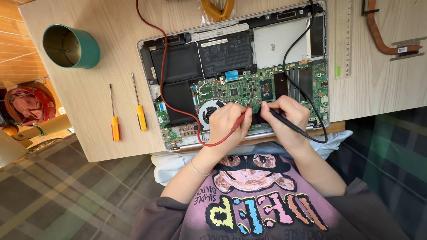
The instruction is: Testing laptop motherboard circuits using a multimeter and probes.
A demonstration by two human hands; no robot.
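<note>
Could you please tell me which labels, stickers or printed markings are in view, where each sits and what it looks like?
White rectangular label: on the black battery pack of the opened laptop, upper middle.
Small white sticker: on the copper heat pipe at the table's top right.
Blue rectangular tab: on the green circuit board, below the battery.
Green patch: on the pale ruler, right of the laptop.

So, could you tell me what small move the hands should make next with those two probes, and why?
Probably hold both tips steady on the board. The left hand pinches the red probe and the right hand the black probe, both tips meeting the green motherboard beside the fan; exact contact points are hidden.
</note>
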